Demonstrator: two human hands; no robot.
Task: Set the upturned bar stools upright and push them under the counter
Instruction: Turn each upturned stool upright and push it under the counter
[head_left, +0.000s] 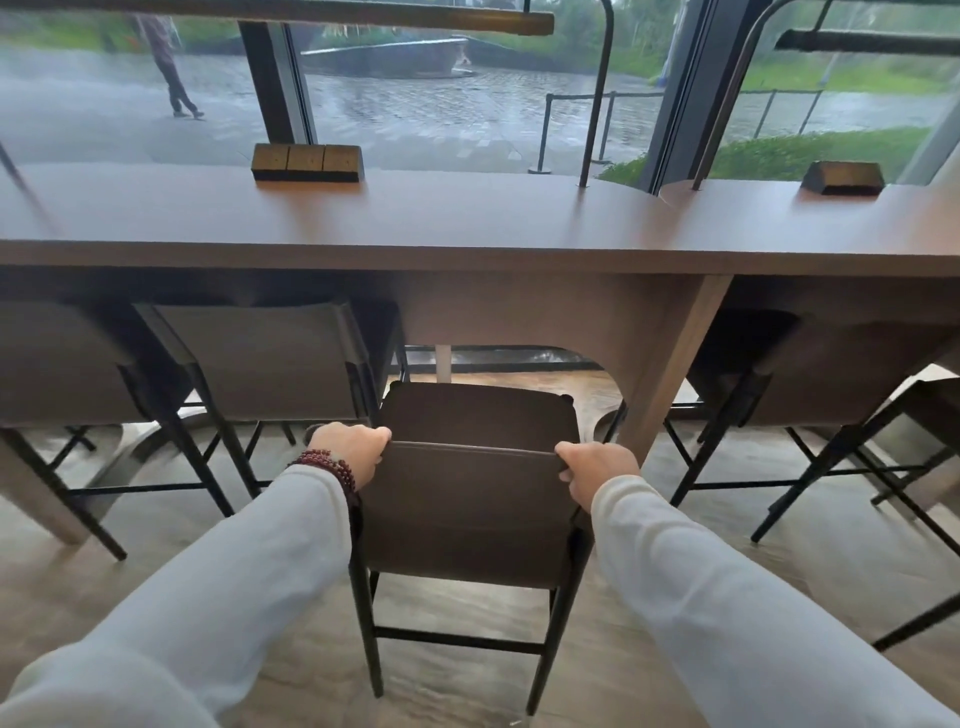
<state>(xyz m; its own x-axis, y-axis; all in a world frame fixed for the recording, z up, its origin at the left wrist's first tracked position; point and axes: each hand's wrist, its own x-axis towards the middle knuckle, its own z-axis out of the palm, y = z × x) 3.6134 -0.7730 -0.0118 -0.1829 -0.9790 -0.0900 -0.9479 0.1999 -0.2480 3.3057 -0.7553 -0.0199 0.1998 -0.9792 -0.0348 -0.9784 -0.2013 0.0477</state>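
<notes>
A dark brown bar stool stands upright on the floor right in front of me, its seat partly under the brown counter. My left hand grips the left end of the stool's backrest top edge. My right hand grips the right end of the same edge. Both arms wear white sleeves; a dark red bead bracelet is on my left wrist.
Two stools stand tucked under the counter on the left, and further stools on the right. A counter support panel stands just right of my stool. Wooden blocks sit on the counter. Windows lie beyond.
</notes>
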